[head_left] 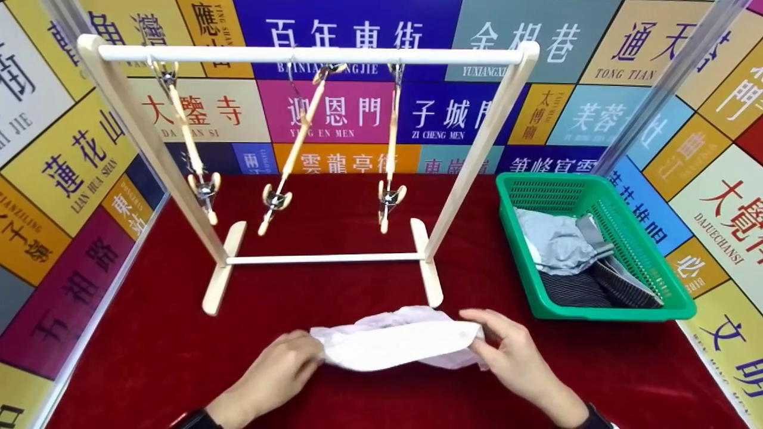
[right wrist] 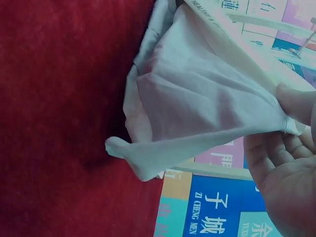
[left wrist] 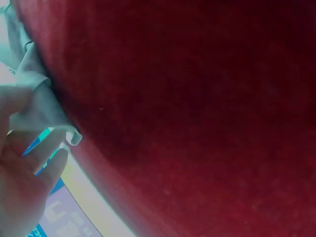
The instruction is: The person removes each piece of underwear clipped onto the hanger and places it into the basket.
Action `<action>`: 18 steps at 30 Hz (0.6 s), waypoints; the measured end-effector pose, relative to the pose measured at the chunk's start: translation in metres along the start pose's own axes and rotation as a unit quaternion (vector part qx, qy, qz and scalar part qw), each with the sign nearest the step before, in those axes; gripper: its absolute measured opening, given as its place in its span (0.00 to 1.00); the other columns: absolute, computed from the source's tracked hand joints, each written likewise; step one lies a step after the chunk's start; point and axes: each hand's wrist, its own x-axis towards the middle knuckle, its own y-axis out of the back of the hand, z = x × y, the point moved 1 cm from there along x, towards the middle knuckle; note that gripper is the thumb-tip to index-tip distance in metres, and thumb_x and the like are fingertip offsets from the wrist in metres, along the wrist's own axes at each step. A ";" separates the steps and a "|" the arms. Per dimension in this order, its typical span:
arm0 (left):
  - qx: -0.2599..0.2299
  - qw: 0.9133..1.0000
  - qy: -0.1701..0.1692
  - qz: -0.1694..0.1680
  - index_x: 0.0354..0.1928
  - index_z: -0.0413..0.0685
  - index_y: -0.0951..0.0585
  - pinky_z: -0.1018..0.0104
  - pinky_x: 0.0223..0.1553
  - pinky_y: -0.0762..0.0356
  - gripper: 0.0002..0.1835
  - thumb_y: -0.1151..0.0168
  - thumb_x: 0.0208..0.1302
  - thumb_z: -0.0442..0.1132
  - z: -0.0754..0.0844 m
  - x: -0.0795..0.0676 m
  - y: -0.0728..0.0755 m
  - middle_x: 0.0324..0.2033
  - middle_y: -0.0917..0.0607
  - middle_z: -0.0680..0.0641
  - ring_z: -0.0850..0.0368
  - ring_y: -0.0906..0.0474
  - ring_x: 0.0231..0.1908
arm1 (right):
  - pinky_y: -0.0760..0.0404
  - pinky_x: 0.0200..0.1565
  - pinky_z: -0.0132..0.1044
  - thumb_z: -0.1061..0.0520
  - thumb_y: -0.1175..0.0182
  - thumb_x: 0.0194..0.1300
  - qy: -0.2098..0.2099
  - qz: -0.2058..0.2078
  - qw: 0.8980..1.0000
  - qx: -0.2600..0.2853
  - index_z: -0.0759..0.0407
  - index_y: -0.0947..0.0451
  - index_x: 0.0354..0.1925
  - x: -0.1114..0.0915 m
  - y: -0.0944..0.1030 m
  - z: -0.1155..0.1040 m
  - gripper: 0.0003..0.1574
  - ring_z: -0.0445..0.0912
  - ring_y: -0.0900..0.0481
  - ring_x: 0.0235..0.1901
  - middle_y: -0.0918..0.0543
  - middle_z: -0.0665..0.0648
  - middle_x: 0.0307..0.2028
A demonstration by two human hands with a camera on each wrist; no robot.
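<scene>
A pair of pale pink underpants (head_left: 396,345) with a wide white waistband is stretched between the two hands low over the red cloth. My left hand (head_left: 285,366) pinches its left end; in the left wrist view the thumb and fingers of that hand (left wrist: 24,182) hold a folded corner. At the other end my right hand (head_left: 515,354) pinches the waistband between thumb and fingers. The right wrist view shows the fabric (right wrist: 207,98) hanging from the right hand (right wrist: 286,168), with small lettering along the band.
Behind the hands stands a wooden rack (head_left: 316,55) with several clip hangers (head_left: 304,128) on its top rail. A green basket (head_left: 602,313) at the right holds grey and dark garments (head_left: 557,241). Printed panels (head_left: 351,113) surround the red cloth (head_left: 161,351).
</scene>
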 end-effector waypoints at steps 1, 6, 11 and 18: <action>-0.040 0.999 0.032 0.007 0.38 0.53 0.14 0.59 0.45 0.17 0.07 0.29 0.66 0.30 0.001 0.002 0.002 0.38 0.14 0.59 0.60 0.18 0.43 | 0.17 0.28 0.28 0.85 0.35 0.53 -0.013 0.000 1.000 0.007 0.65 0.14 0.48 0.001 0.002 -0.002 0.28 0.38 0.17 0.36 0.13 0.58 0.41; -0.235 0.954 0.176 0.064 0.41 0.51 0.15 0.65 0.43 0.16 0.06 0.36 0.73 0.30 0.007 0.014 0.019 0.38 0.12 0.57 0.57 0.15 0.40 | 0.15 0.35 0.30 0.83 0.39 0.61 -0.056 0.003 0.997 0.048 0.63 0.15 0.40 0.007 0.013 -0.008 0.20 0.40 0.17 0.39 0.15 0.56 0.38; -0.337 0.906 0.222 0.128 0.37 0.43 0.16 0.68 0.38 0.18 0.06 0.39 0.75 0.30 0.016 0.027 0.036 0.32 0.15 0.51 0.59 0.19 0.35 | 0.17 0.39 0.29 0.77 0.40 0.67 -0.138 0.025 0.988 0.062 0.69 0.20 0.38 0.015 0.022 -0.018 0.08 0.39 0.16 0.37 0.12 0.54 0.36; -0.404 0.868 0.236 0.164 0.37 0.30 0.13 0.69 0.37 0.19 0.08 0.40 0.71 0.26 0.027 0.038 0.057 0.30 0.12 0.49 0.61 0.18 0.33 | 0.21 0.30 0.30 0.76 0.42 0.70 -0.166 0.044 0.982 0.078 0.73 0.20 0.42 0.025 0.031 -0.028 0.06 0.39 0.20 0.29 0.15 0.54 0.29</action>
